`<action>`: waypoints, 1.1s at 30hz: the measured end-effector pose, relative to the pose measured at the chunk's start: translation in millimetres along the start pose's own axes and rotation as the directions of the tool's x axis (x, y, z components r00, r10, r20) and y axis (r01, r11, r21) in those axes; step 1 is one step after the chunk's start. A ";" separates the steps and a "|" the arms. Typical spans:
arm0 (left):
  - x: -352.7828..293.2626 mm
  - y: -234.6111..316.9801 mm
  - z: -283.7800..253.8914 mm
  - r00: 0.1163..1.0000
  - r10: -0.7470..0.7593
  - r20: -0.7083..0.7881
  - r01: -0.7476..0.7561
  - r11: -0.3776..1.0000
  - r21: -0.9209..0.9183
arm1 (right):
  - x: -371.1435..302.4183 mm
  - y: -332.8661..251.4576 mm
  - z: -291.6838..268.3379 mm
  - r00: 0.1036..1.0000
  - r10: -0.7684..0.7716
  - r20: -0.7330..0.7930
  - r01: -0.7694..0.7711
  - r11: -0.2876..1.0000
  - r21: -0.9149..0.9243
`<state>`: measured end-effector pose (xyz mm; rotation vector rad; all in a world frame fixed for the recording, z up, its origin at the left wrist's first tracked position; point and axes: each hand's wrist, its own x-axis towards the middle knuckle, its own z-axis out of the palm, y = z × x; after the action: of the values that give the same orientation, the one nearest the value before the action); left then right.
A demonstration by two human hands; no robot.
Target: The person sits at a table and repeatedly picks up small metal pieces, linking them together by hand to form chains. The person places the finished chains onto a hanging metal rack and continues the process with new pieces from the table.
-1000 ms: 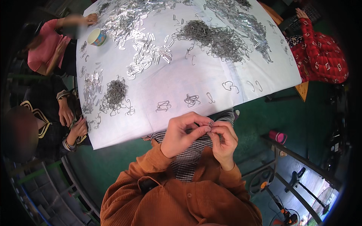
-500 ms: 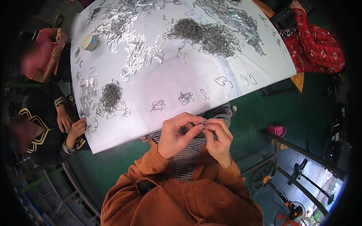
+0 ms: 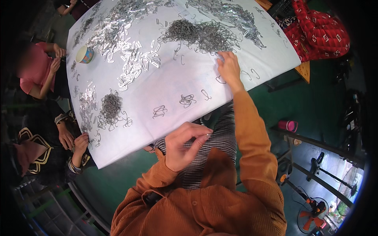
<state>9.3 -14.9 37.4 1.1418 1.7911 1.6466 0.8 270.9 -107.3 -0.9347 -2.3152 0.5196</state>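
Observation:
Over my lap, just off the table's near edge, my left hand (image 3: 185, 144) is closed in a pinch. A small shiny metal piece (image 3: 208, 135) shows at its fingertips, too small to make out its kind. My right hand (image 3: 229, 70) reaches out over the table, fingers bent and somewhat apart. Its fingertips are at the near edge of a heap of grey bent wire hooks (image 3: 214, 37); I see nothing held in them. A loose wire hook (image 3: 220, 80) lies beside its wrist. Smaller clusters of hooks (image 3: 187, 100) lie closer to me.
The white-covered table (image 3: 157, 88) bears a spread of shiny metal strips (image 3: 138, 63) and another hook pile (image 3: 111, 105) at left. A paper cup (image 3: 84, 54) stands at far left. Co-workers sit along the left side, and one in red (image 3: 319, 37) at right.
My right hand has left my left hand and moved forward over the table to the hook heap. The left hand stays over my lap, still pinching. The view has shifted slightly.

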 end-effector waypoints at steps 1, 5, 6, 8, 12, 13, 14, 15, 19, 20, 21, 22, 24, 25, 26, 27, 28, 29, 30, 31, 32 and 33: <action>-1.0 1.3 -0.3 1.000 0.014 -0.002 -0.014 1.000 0.000 | 11.5 1.1 6.4 0.995 -0.070 0.076 0.071 0.997 -0.013; -10.5 4.1 -5.1 0.999 0.016 -0.035 -0.016 1.000 -0.005 | 34.1 -16.3 13.8 0.951 -0.203 0.234 0.183 0.977 0.105; -10.8 4.4 -6.1 0.999 0.018 -0.042 -0.019 1.000 -0.016 | 38.0 -20.5 10.6 0.969 -0.161 0.188 0.136 0.981 0.140; -15.7 6.4 -8.8 0.998 -0.005 -0.055 0.005 1.000 -0.013 | 35.8 -27.1 14.9 0.972 -0.158 0.175 0.135 0.981 0.136; -10.4 1.1 -6.1 0.999 -0.048 -0.001 0.048 0.999 -0.008 | 15.1 -12.2 44.9 0.944 -0.227 0.241 0.246 0.968 -0.051; -9.7 2.4 -6.6 0.998 -0.055 -0.002 0.055 0.998 -0.010 | 8.4 -27.2 36.6 0.924 -0.248 0.293 0.293 0.948 -0.124; -7.8 3.6 -5.6 0.999 -0.052 0.000 0.052 0.997 -0.051 | 5.2 -31.7 32.6 0.918 -0.288 0.273 0.334 0.933 -0.138; -7.4 4.1 -5.5 0.998 -0.058 -0.004 0.058 0.994 -0.088 | 5.8 -34.4 30.6 0.906 -0.332 0.264 0.377 0.915 -0.144; -2.8 11.7 -4.8 0.998 -0.055 0.014 0.056 0.994 -0.090 | 18.3 -35.0 13.5 0.933 -0.226 0.280 0.245 0.969 -0.035; -0.4 15.1 -3.7 0.997 -0.072 0.017 0.074 0.993 -0.094 | 22.8 -25.0 17.6 0.950 -0.183 0.251 0.205 0.977 -0.062; -1.8 13.6 -3.8 0.997 -0.075 0.016 0.076 0.993 -0.095 | 22.7 -25.2 18.0 0.963 -0.139 0.230 0.161 0.984 -0.081; -3.0 11.5 -3.5 0.997 -0.077 0.015 0.078 0.992 -0.097 | 21.9 -25.2 17.7 0.961 -0.172 0.218 0.186 0.981 -0.045; -3.8 9.1 -3.4 0.997 -0.071 0.012 0.072 0.992 -0.103 | 20.2 -33.1 14.2 0.951 -0.241 0.195 0.240 0.970 0.029; -4.6 8.4 -3.7 0.998 -0.062 0.010 0.063 0.992 -0.107 | 20.4 -40.7 10.7 0.966 -0.205 0.155 0.191 0.976 0.102; -5.4 7.6 -3.7 0.999 -0.052 0.009 0.053 0.992 -0.113 | 22.0 -49.1 5.9 0.979 -0.166 0.117 0.144 0.974 0.175; -6.1 7.8 -3.3 0.998 -0.056 0.012 0.057 0.992 -0.113 | 21.9 -52.9 3.2 0.990 -0.114 0.081 0.091 0.964 0.249; -7.0 7.6 -2.7 0.998 -0.059 0.015 0.060 0.992 -0.113 | 21.9 -52.1 5.3 0.990 -0.131 0.054 0.113 0.958 0.263; -8.0 7.5 -1.8 0.998 -0.061 0.019 0.063 0.991 -0.114 | 21.9 -49.6 8.6 0.989 -0.147 0.025 0.135 0.952 0.275; -8.3 7.7 -1.5 0.998 -0.053 0.018 0.054 0.992 -0.112 | 22.9 -50.2 10.3 0.986 -0.166 -0.007 0.161 0.944 0.290; -9.0 8.0 -0.7 0.999 -0.044 0.018 0.045 0.993 -0.111 | 22.8 -50.6 10.5 0.995 -0.100 -0.028 0.104 0.922 0.374; -9.5 8.1 -0.1 0.999 -0.034 0.018 0.036 0.993 -0.111 | 22.3 -50.8 9.6 0.998 -0.033 -0.045 0.050 0.889 0.455; -10.4 8.7 0.2 0.999 -0.037 0.015 0.038 0.993 -0.112 | 20.8 -51.2 9.1 0.998 0.032 -0.049 0.000 0.844 0.536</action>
<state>17.6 -23.6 43.6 1.0608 1.6790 1.6914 -42.5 250.0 -78.7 -0.6777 -1.9430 1.0672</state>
